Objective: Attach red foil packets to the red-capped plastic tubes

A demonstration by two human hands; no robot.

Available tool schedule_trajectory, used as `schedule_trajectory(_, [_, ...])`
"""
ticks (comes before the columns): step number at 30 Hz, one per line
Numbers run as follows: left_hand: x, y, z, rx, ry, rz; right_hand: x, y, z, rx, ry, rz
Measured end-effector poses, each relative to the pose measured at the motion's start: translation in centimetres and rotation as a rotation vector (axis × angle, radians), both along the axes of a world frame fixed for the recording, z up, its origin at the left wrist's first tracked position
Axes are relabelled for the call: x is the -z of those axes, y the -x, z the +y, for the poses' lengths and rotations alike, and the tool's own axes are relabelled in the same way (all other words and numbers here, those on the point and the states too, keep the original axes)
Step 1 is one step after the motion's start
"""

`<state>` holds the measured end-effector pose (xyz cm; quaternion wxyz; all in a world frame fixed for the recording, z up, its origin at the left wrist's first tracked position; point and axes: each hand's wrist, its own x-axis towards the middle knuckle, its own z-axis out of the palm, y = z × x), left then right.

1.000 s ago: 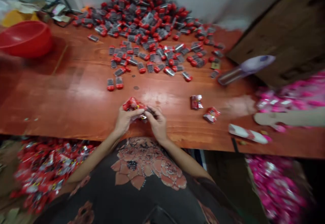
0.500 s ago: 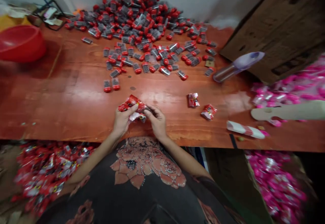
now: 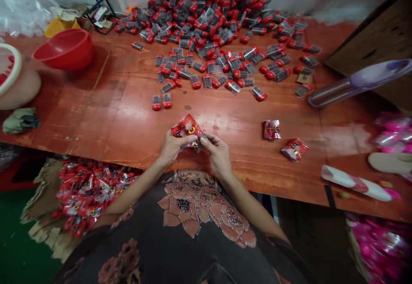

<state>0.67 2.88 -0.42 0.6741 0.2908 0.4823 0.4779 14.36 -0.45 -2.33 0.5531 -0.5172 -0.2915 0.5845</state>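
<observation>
Between both hands, over the near edge of the table, is a red printed plastic packet [image 3: 187, 125]. My left hand [image 3: 172, 147] is closed on its left side, the thumb lying across the front. My right hand [image 3: 218, 150] pinches the packet's right edge between thumb and fingers. What the packet contains is hidden. Just beyond it stand two small clear containers with red caps [image 3: 161, 102]. To the right lie two bundles of folded red packets, a squarer one [image 3: 271, 129] and a looser one [image 3: 294, 149].
A large heap of red-capped containers [image 3: 206, 22] covers the table's back. At left are a red bowl [image 3: 69, 50], a white bucket [image 3: 22, 82] and a cloth [image 3: 21, 121]. At right lie a purple-handled tool [image 3: 357, 82] and a white roll [image 3: 355, 183]. Filled red packets [image 3: 93, 189] sit below the edge.
My view has swung left, bringing the white bucket and cloth into sight. Both hands still hold the red packet, which now shows more of its printed face.
</observation>
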Motion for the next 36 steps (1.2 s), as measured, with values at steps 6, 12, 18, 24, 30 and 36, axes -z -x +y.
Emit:
schedule_trajectory(6, [-0.2,0.0,0.2,0.045,0.055,0.002,0.3,-0.3,-0.2,0.018,-0.104,-0.111])
schedule_trajectory(12, [-0.4,0.0,0.5,0.039,0.094,0.026,0.5,-1.2,0.1,-0.13,-0.233,-0.328])
schedule_trajectory(18, [-0.5,0.6,0.9,0.073,0.212,0.048,0.7,-1.4,1.1,-0.129,-0.25,-0.339])
schedule_trajectory(24, [0.1,0.7,1.0,0.08,0.283,0.084,1.1,-1.4,1.9,-0.149,-0.226,-0.379])
schedule_trajectory(30, [0.8,0.7,1.5,0.022,0.291,-0.093,3.0,-3.5,2.6,-0.052,-0.045,-0.333])
schedule_trajectory(36, [0.8,1.9,2.4,-0.06,0.288,-0.304,2.9,-7.0,2.7,-0.043,-0.097,-0.833])
